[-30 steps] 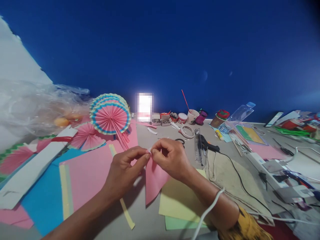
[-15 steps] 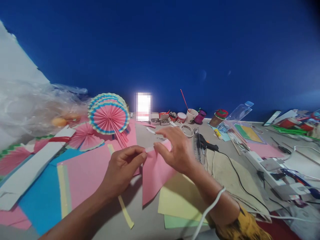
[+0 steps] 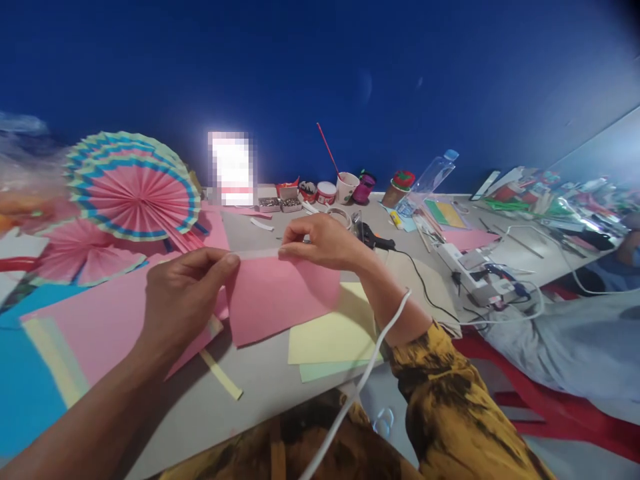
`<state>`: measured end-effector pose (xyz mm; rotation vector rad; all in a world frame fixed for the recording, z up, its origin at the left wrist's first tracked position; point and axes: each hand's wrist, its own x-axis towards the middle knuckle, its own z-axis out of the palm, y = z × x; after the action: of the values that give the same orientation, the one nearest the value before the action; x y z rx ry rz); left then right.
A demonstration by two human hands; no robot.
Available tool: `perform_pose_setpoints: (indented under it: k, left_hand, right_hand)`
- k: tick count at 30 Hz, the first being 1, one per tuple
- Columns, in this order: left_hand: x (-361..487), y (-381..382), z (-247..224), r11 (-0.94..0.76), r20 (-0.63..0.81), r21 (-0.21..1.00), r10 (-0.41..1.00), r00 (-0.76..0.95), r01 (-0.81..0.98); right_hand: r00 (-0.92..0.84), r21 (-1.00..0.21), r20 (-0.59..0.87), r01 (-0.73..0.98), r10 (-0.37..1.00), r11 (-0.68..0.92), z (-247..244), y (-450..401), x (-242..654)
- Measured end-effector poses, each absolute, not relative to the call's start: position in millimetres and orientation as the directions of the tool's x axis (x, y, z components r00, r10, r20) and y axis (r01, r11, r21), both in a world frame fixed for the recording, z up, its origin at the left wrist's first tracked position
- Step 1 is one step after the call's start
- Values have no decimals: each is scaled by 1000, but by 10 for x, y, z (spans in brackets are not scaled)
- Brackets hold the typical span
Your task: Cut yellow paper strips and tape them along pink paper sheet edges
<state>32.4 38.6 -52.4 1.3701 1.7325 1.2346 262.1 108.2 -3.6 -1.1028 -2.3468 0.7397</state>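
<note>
A pink sheet of paper [image 3: 280,300] hangs between my hands above the table, with a pale narrow strip along its top edge. My left hand [image 3: 187,283] pinches its upper left corner between thumb and fingers. Farther along the same edge, my right hand [image 3: 320,243] is closed on the paper with thumb and forefinger. Below it lie a pale yellow sheet [image 3: 327,327] and a light green sheet [image 3: 330,368]. A larger pink sheet [image 3: 115,313] with striped edging lies under my left arm.
Pleated paper fans [image 3: 140,193] stand at the left. A white cup [image 3: 347,189], a clear bottle [image 3: 435,173] and a black glue gun [image 3: 375,237] are toward the back. A power strip [image 3: 470,273] sits at right, near a person in grey [image 3: 565,340]. A white cable [image 3: 363,380] crosses my right forearm.
The view has turned right and down. My right hand has gone from spread fingers to a closed grip on the paper's top edge, and the sheet now faces me more flatly.
</note>
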Motion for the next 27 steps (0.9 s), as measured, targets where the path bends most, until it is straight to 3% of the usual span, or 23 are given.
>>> perform_pose_setpoints:
  k: [5,8,10,12,15,23,27]
  left_hand:
    - [343,475,-584,37,30,925,985,-170,379]
    - [337,524,-699,87,-30,909,989,-145,407]
    - [337,542,-775,112,-60,901,989,-136,419]
    - [343,553,-832,121,-72,893,989,-128,433]
    - [351,573,-870,110,-53,881,989,-135,460]
    - [313,638,-877,37,44,832,990,-132,554]
    - [308,625,-906,41,37,795,992,-117,605]
  right_hand:
    - [-543,-591,192,601,817,538,-102,1074,2695]
    - [-360,-508,282,731,889,456,-213,1028,2870]
    - [-243,-430,201,848,949,309,-314,958,3038]
    - [-155,-305,21,940,988,154,-426,860,3212]
    - [-181,-175,-195,974,964,147,-573,695,3405]
    - [-192,-181,-337,974,922,136,-659,620,3434]
    - [-188,-127,-265,979,946,158,-596,659,3529]
